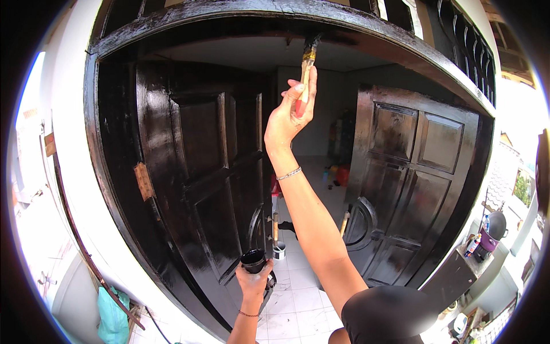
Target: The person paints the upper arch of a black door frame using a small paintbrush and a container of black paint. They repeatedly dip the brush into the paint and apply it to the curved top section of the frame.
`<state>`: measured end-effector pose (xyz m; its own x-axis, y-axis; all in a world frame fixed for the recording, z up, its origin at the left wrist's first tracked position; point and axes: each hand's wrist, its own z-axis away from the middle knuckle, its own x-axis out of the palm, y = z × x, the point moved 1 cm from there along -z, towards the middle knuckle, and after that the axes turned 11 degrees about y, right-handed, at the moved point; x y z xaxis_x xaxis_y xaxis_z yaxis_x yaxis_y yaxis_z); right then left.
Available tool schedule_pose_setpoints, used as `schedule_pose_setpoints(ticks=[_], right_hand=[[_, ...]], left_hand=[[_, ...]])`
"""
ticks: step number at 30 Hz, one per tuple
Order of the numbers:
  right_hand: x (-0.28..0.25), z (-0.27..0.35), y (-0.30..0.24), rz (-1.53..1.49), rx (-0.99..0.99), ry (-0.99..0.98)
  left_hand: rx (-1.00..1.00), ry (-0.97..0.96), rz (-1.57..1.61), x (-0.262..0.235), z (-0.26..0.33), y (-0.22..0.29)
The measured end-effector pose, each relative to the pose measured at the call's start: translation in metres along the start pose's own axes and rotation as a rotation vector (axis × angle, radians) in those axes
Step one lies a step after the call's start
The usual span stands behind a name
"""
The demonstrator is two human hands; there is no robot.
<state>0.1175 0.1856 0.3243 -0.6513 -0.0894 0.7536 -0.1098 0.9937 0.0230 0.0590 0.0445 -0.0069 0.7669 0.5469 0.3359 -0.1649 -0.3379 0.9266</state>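
My right hand [285, 121] is raised high with its fingers closed round the handle of a paintbrush [305, 86]. The brush points up, and its dark, wet bristles meet the black underside of the door frame's top beam [258, 27]. Lower down, my left hand [252, 280] grips a black paint cup [252, 259], its open top facing up and dark paint inside. Just left of that cup stands a glossy black panelled door [200, 155], swung inward. The matching right door [408, 143] is also open and looks patchier, with brownish areas on its upper panels.
A small paint can [279, 251] sits on the white tiled floor [298, 298] inside the doorway. A dark pan [494, 225] rests on a cabinet at the right. At lower left a turquoise bag [113, 315] lies by a long thin pole [80, 241].
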Motion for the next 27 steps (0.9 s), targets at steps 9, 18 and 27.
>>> schedule_pose_setpoints(ticks=[9, 18, 27], right_hand=[[0.006, -0.029, -0.002, -0.091, 0.130, 0.104], [-0.013, -0.046, -0.002, -0.033, 0.038, 0.285], [0.002, -0.001, -0.003, -0.206, 0.175, -0.044]], left_hand=[[0.164, 0.062, 0.045, -0.003, -0.003, -0.003], [0.367, 0.085, -0.048, 0.001, -0.003, -0.003], [0.319, 0.094, -0.068, 0.000, -0.001, 0.002]])
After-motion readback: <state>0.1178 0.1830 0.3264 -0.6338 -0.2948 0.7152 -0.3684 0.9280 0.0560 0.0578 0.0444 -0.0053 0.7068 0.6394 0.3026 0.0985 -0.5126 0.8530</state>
